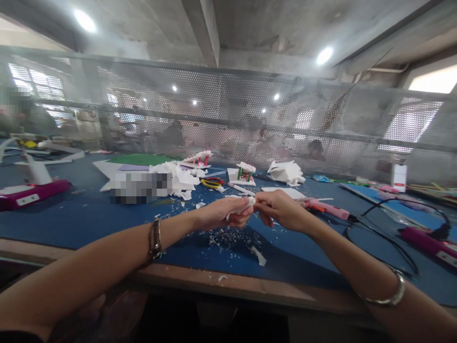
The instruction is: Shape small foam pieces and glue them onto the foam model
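Note:
Over the blue tabletop (143, 228), my left hand (228, 213) is closed on a crumpled piece of white paper (251, 201), which sticks out past the thumb. My right hand (280, 209) meets it from the other side, its fingertips pinched together at the paper's end. Whether a scrap sits between those right fingertips is too small to see. Beneath both hands lie many tiny white paper shreds (228, 240) and one longer torn strip (259, 256).
Behind my hands are yellow-and-red-handled scissors (212, 183), small models with red posts (202, 159) and green posts (245, 171), and crumpled white paper (285, 172). To the right lies a pink glue gun (330, 209) with a looped black cable (402, 247). Purple power strips (46, 193) flank the workspace.

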Action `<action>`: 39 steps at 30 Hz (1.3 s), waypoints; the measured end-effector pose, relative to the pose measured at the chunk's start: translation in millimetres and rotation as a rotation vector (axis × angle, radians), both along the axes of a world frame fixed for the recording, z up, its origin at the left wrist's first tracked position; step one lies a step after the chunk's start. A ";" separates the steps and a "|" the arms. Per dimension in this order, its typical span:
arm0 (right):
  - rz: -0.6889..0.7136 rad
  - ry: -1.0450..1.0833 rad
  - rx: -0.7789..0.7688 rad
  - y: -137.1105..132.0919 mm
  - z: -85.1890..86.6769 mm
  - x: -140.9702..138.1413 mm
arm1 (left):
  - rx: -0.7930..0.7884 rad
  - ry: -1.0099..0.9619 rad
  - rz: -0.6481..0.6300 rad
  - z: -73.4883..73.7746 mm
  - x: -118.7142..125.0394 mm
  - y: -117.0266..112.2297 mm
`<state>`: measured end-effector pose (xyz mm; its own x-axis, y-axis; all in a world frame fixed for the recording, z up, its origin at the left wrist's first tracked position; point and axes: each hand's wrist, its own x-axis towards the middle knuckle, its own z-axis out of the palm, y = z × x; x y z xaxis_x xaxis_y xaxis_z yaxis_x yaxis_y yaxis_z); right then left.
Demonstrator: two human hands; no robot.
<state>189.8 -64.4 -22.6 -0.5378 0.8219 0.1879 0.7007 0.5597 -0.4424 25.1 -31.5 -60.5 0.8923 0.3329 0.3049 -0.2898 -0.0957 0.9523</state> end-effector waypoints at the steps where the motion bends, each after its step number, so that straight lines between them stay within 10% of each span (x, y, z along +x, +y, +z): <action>1: -0.006 -0.013 0.002 -0.2 -0.8 -0.6 | 0.004 0.002 0.005 0.2 0.3 -0.8; 13: 0.159 -0.015 0.141 3.0 -7.1 -0.1 | 0.012 0.009 0.075 1.6 -0.8 -1.6; 24: -0.274 -0.033 0.276 -2.4 -1.5 -6.2 | 0.009 0.037 0.092 2.8 -1.5 -2.8; 39: -0.193 -0.090 0.406 -0.5 -4.0 -4.3 | 0.015 0.057 0.108 4.3 -1.8 -4.5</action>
